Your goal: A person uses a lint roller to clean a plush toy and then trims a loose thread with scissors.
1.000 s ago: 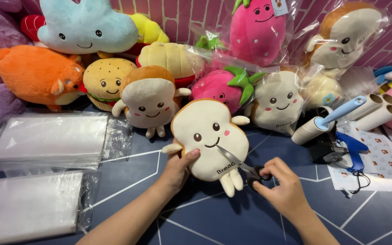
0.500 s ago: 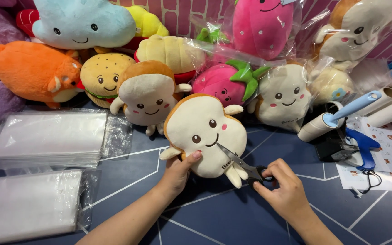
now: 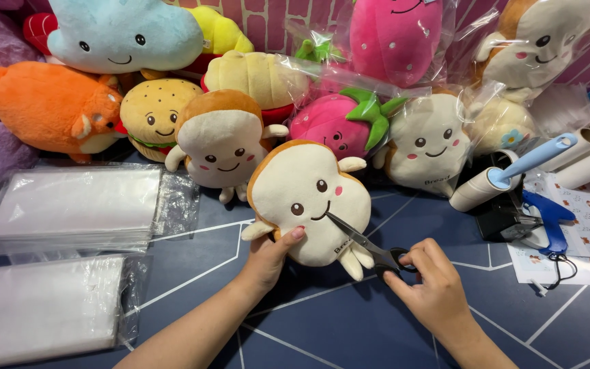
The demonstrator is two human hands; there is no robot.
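Cream toast-slice plush with a brown crust rim and a stitched smiling face (image 3: 306, 199) stands tilted on the dark blue patterned tabletop (image 3: 349, 328), just ahead of my hands. My left hand (image 3: 268, 256) cups its lower left edge, thumb pressed on the front, fingers closed behind. My right hand (image 3: 431, 290) grips the black-handled scissors (image 3: 367, 242), fingers through the loops; the blades point up-left, tips touching the toy's face near the mouth. The scissors' long axis runs diagonally from my right hand to the plush, which lies left of that hand. Flat clear plastic bags (image 3: 69, 205) are stacked at left. Several plush toys behind sit in clear wrappers, among them a pink strawberry plush (image 3: 339, 123).
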